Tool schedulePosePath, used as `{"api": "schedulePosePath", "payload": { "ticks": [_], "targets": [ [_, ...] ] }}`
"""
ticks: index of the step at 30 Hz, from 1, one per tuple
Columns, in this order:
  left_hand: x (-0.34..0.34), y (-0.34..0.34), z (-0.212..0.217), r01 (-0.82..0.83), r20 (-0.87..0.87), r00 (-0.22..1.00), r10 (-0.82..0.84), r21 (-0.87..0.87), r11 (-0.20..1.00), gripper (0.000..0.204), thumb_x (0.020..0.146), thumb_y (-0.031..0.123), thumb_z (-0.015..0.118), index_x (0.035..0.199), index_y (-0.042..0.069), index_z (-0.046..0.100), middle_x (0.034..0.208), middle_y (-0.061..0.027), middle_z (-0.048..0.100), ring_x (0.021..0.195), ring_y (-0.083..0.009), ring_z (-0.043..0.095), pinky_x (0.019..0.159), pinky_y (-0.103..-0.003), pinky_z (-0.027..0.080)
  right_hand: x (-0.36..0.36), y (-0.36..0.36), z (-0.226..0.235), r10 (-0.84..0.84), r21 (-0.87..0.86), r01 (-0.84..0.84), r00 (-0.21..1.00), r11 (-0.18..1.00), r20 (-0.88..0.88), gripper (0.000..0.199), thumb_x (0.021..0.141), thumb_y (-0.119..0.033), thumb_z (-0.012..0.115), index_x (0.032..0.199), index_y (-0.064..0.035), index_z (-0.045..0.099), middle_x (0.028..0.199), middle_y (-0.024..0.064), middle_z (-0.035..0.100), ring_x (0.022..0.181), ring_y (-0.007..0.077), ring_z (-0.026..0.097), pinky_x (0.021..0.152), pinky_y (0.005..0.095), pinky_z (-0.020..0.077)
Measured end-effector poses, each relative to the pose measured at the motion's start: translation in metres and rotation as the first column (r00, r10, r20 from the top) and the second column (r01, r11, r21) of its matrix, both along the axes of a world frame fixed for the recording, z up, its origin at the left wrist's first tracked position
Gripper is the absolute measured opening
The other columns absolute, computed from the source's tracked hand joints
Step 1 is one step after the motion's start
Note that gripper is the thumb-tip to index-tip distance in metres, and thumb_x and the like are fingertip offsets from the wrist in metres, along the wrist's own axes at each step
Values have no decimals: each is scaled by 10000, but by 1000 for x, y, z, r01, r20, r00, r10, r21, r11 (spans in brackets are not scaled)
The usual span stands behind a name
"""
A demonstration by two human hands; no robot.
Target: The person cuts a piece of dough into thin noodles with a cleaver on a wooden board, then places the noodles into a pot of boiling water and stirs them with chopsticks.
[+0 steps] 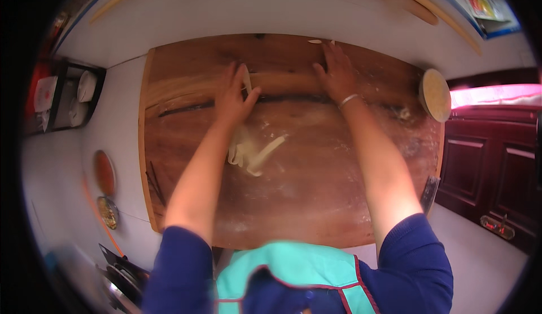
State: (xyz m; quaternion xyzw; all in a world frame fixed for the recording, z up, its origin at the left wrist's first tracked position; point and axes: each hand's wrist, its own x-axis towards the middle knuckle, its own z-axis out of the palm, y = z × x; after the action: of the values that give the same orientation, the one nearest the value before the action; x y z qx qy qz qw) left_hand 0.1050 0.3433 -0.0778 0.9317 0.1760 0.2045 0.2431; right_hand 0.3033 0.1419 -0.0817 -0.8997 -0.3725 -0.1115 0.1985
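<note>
White-dusted brown wooden table, dark-red panelled door.
Left hand, beside a pale strip, and right hand spread wide.

pale strip partly behind left hand; apron cut by lower edge

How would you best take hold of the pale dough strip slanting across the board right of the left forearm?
Probably pinch its upper right end, coming from the right: the pale dough strip looks flat and that end lies free on the wooden board, while its lower end sits by other strips and the left forearm.
</note>
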Motion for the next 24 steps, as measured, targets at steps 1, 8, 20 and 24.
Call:
{"api": "schedulePosePath", "payload": {
  "ticks": [1,8,20,24],
  "targets": [
    [8,5,4,102,-39,994,-100,59,993,584,836,365,595,1334,107,432,1407,-173,362,1299,-364,317,1062,-456,257,4,22,2,56,-13,-56,998,998,29,536,847,-350,564,1262,-23,472,1377,162,409,1282,335,360,1047,440,303],
    [-55,-28,13,495,-225,840,-494,-55,867,555,824,357,583,1299,92,475,1405,-148,379,1319,-350,307,1084,-467,240,-65,45,-2,482,-27,-490,865,871,-140,497,865,-304,552,1279,-40,477,1356,149,435,1296,321,350,1083,432,266],
    [-152,-94,30,206,-152,965,-214,-70,976,649,710,352,698,1271,99,493,1393,-160,369,1304,-358,321,1061,-480,269,-2,93,7,205,58,-207,978,977,38,348,845,-221,537,1116,-6,570,1155,178,551,1073,344,505,952,425,394],
    [-165,-113,14,167,-130,975,-182,-119,979,616,693,253,720,1244,84,504,1368,-169,389,1290,-353,342,1053,-464,294,-88,63,4,472,114,-462,877,879,-88,327,850,-207,545,1099,2,578,1136,171,555,1080,327,502,949,413,398]
  ]
}}
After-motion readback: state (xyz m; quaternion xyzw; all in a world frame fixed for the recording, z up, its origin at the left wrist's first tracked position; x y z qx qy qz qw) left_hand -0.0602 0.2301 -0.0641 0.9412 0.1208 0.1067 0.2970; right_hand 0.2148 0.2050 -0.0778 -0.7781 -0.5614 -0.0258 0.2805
